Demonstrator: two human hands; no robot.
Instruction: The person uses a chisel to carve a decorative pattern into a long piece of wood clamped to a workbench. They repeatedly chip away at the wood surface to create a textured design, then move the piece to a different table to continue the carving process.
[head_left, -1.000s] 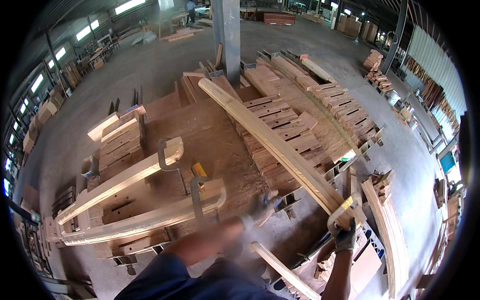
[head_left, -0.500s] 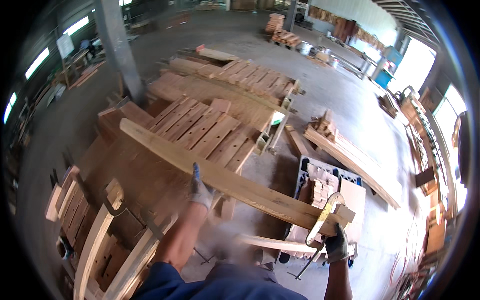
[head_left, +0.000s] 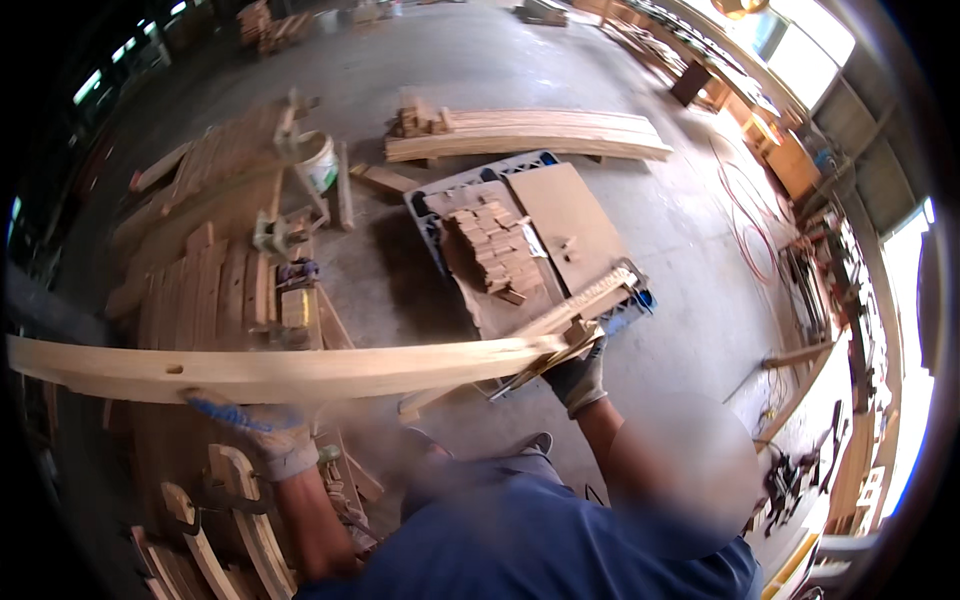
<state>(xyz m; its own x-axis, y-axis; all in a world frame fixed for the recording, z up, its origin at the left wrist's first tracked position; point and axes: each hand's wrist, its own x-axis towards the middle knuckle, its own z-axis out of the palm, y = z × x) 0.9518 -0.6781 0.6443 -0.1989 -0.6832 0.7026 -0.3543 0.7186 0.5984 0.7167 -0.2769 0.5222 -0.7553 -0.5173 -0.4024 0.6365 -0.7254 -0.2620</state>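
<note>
long curved plank (head_left: pixel 290 368) lies crosswise before the body, left hand (head_left: pixel 262 432) gripping underneath mid-length, right hand (head_left: pixel 578 375) clasping its right end.

Both arms reach forward from the lower edge, bare below short blue sleeves. The left hand (head_left: pixel 262 432), in a pale glove with blue fingers, is raised palm-up with its fingers curled in a grip. The right hand (head_left: pixel 578 378), in a dark glove, is closed tight, its forearm angled upward and inward.
</note>
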